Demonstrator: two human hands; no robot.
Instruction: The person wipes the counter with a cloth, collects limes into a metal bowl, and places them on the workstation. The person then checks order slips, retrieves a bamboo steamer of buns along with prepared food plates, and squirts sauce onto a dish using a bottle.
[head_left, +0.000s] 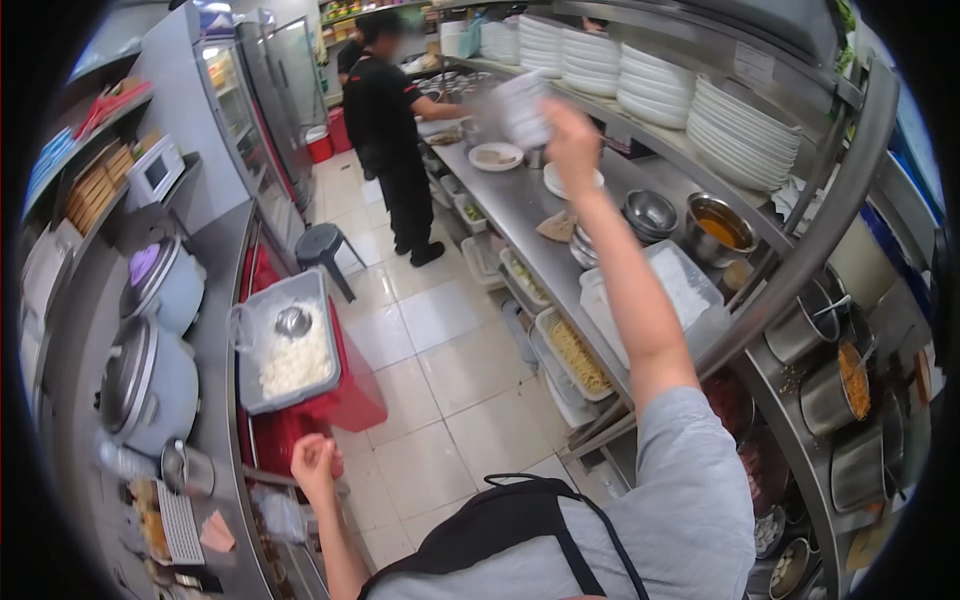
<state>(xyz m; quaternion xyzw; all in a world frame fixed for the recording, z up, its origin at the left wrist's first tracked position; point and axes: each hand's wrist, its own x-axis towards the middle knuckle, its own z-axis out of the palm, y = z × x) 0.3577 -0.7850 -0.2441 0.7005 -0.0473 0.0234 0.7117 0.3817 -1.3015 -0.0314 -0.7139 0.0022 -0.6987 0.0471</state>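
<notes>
My right hand [572, 140] reaches far forward over the steel counter, its fingers closed on a white thing [523, 112]. That thing is smeared by motion, so its kind cannot be made out. Just beyond it are stacks of white plates [650, 85] on the raised shelf. Below my right forearm lies a clear plastic tub [690, 285] with white sheets in it. My left hand [313, 460] hangs low on the left with its fingers curled in, and nothing shows in them. Nearest to it is a grey tub of white rice [297, 365] with a metal bowl [292, 321] inside.
A co-worker in black [385, 140] stands at the counter ahead. A dark stool [322, 250] is on the tiled floor [440, 335]. Rice cookers [150, 385] line the left counter. A pot of orange liquid [720, 230] and food trays [572, 350] are on the right.
</notes>
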